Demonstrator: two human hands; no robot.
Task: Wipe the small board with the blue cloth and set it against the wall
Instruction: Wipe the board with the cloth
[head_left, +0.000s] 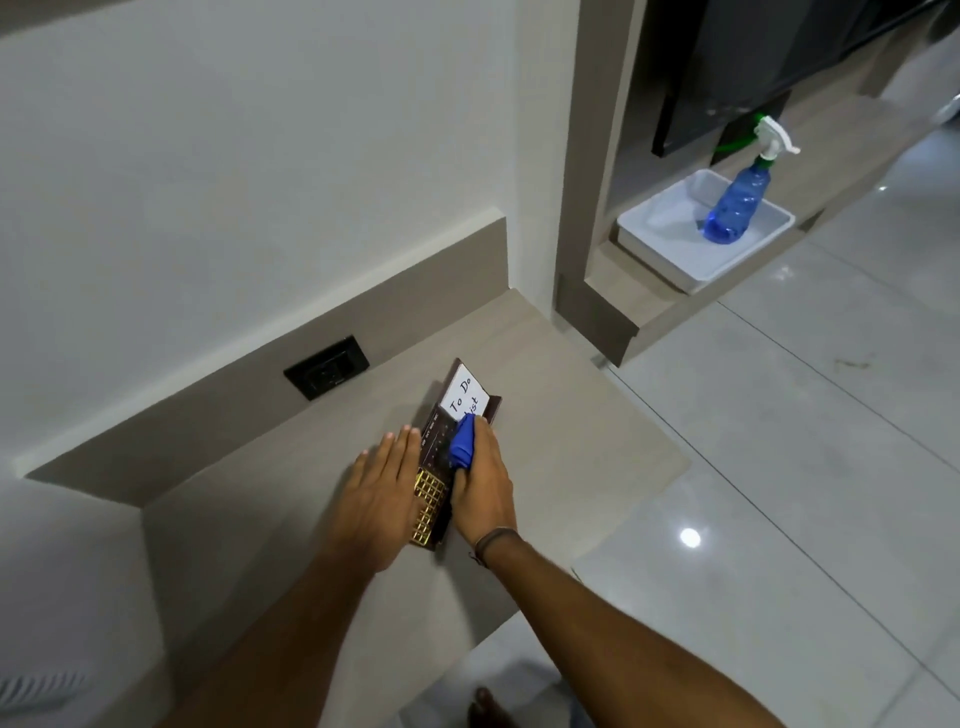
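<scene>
Beige counter (571, 457) below white wall (234, 182): left hand (382, 493) flat, right hand (480, 488) around blue cloth (462, 444) on small board (447, 447)

bare counter (571, 415) beyond small board (457, 415), wall (208, 182) behind

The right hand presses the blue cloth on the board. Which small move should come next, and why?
Probably slide the blue cloth in the right hand forward over the white "To Do" panel, not yet covered, while the left hand lies flat at the small board's edge.
</scene>
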